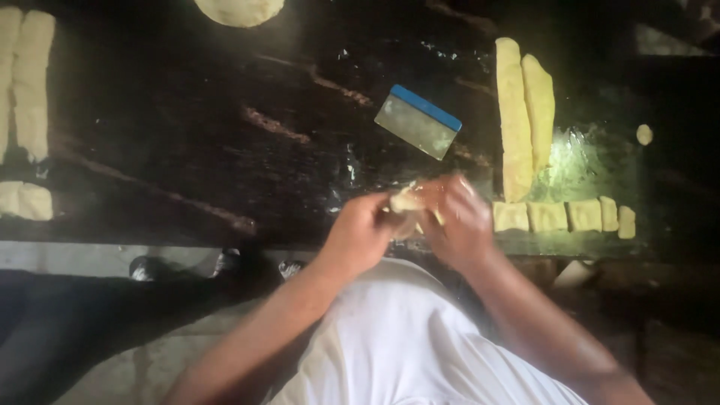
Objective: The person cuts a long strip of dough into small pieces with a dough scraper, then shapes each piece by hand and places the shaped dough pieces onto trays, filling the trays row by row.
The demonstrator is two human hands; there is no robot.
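Both my hands meet over the near edge of a dark worktop (187,150). My left hand (360,234) and my right hand (459,221) are closed together around one small piece of pale yellow dough (406,201), which shows between the fingers. Just right of my right hand lies a row of several cut dough pieces (559,216). Behind them two long dough logs (525,112) lie side by side. A metal dough scraper with a blue handle (418,120) rests flat on the worktop beyond my hands.
More dough logs (28,82) and a dough lump (26,201) lie at the far left. A round dough mass (240,9) sits at the top edge. A tiny dough bit (644,134) lies at the right. My white garment (405,337) fills the foreground.
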